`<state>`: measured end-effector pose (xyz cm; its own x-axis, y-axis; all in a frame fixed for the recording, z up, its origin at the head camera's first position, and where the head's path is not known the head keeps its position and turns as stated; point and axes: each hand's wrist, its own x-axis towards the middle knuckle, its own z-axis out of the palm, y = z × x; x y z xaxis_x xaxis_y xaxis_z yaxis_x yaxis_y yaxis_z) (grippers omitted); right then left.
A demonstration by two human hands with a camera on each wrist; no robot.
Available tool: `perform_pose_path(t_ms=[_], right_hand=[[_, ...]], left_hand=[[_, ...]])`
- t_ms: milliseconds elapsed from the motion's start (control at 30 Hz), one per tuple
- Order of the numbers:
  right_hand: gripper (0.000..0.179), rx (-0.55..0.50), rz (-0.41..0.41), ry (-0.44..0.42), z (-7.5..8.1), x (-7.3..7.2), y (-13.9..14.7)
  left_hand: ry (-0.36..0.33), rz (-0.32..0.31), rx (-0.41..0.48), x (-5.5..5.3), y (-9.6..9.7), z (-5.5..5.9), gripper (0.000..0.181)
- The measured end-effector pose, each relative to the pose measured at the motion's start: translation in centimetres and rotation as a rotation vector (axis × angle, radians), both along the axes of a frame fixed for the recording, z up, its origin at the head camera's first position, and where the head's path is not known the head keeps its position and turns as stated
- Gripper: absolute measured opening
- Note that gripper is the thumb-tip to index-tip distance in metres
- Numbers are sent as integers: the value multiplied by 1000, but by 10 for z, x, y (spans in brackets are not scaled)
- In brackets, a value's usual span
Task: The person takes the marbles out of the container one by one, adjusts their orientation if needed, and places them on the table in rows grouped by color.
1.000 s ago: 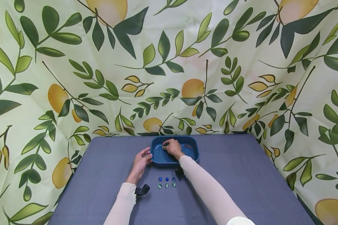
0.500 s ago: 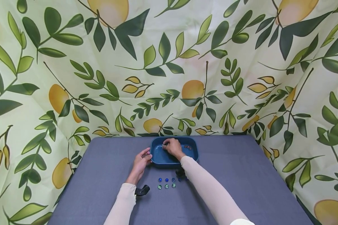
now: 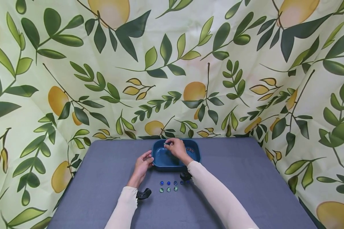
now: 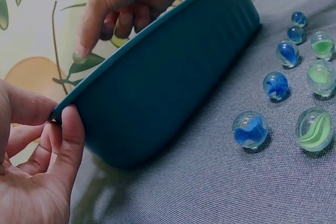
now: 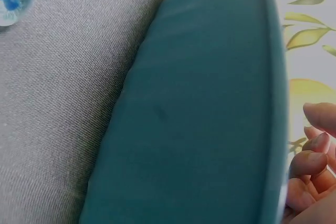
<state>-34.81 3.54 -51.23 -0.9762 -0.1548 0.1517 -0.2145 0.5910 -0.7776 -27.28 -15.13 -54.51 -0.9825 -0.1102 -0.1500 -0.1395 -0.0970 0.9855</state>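
Note:
A dark blue tub (image 3: 163,160) stands near the back of the table. My left hand (image 3: 142,165) pinches its left rim between thumb and fingers, as the left wrist view shows closely. My right hand (image 3: 177,149) is over the tub, fingers curled, with a small pale greenish marble (image 3: 165,144) at the fingertips. Several reddish-brown marbles (image 3: 190,150) lie inside at the right. In front of the tub are a row of several blue marbles (image 4: 275,86) and a row of green-swirled marbles (image 4: 314,129); my right wrist partly covers the blue row's right end.
Grey cloth (image 3: 103,181) covers the table. Behind and at both sides hangs a fabric backdrop (image 3: 172,82) printed with lemons and leaves. Black wrist cameras sit on both wrists, the left camera (image 3: 144,193) close to the cloth.
My right hand has risen slightly from the tub's floor, with its fingertips now near the back rim. The left hand keeps its hold, and the marbles on the cloth lie as before.

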Motion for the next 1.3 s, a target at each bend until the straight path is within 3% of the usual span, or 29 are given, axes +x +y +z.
perform_pose_path(t_ms=[500,1300], right_hand=[[12,-91,29,77,20,31,24],[12,-119,26,102,17,85,61]], left_hand=[[0,6,-8,0,1,0,45],[-5,2,-28,0,1,1,45]])
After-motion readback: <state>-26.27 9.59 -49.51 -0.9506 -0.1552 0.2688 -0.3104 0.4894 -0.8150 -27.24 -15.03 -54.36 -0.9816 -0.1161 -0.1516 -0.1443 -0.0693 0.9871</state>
